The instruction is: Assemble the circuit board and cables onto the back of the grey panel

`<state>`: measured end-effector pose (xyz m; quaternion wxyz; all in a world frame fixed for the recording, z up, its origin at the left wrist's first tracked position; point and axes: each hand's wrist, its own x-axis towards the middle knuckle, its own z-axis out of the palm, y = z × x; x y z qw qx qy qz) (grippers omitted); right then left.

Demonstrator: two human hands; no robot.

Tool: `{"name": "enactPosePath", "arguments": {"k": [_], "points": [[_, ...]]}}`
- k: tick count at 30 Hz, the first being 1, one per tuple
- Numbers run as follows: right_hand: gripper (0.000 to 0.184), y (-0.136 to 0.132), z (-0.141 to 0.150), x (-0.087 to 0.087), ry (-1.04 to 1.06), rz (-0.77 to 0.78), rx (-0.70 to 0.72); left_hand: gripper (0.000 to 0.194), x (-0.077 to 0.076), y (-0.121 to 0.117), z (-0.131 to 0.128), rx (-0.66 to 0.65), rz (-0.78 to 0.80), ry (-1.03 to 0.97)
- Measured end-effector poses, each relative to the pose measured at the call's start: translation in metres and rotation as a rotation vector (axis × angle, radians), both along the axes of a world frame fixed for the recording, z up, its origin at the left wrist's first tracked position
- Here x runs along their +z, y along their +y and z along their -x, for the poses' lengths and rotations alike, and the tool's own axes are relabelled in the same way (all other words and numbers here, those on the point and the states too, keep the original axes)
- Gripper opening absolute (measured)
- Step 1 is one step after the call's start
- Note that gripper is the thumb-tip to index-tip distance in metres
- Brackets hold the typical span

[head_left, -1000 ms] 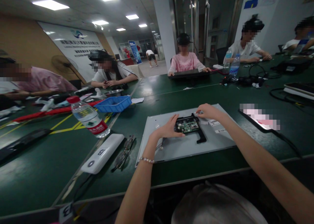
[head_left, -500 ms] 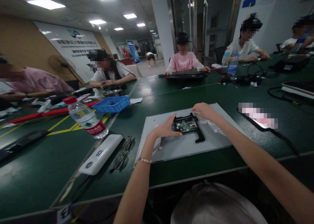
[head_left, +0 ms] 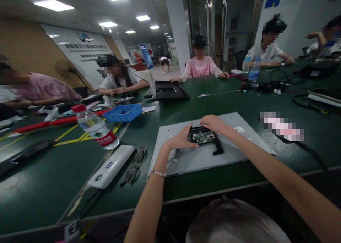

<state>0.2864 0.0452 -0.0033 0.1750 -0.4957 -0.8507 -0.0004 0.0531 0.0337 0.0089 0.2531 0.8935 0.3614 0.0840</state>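
A green circuit board (head_left: 204, 137) sits in a black plastic frame (head_left: 218, 147) on a flat grey panel (head_left: 191, 161). My left hand (head_left: 181, 138) grips the frame's left side, with the thumb along the near edge and the fingers at the far edge. My right hand (head_left: 214, 123) is at the far right edge of the board, its fingers bent down and pressed together; what the fingertips touch is hidden. A thin cable (head_left: 172, 158) lies on the panel beside my left wrist.
Left of the panel are folded glasses (head_left: 134, 166), a white power bank (head_left: 112, 166), a tilted water bottle (head_left: 96, 127) and a blue tray (head_left: 124, 112). A phone (head_left: 282, 127) lies to the right. Across the table a person (head_left: 201, 65) holds a black casing (head_left: 170, 89).
My right hand has moved left along the board's far edge. My left hand stays in place. Across the table, the black casing has shifted left and tilted.
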Motion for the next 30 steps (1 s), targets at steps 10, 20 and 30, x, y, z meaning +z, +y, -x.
{"name": "enactPosePath", "arguments": {"k": [10, 20, 30], "points": [[0.023, 0.002, 0.029, 0.007, -0.071, 0.009, 0.049, 0.112, 0.001, 0.000, -0.001, -0.067, -0.011, -0.069], [0.024, -0.004, 0.032, 0.009, -0.065, 0.068, 0.031, 0.114, 0.000, 0.000, 0.000, -0.058, 0.004, -0.082], [0.022, -0.007, 0.033, 0.019, -0.017, 0.139, 0.087, 0.115, 0.004, -0.004, -0.002, -0.046, 0.025, -0.060]]}}
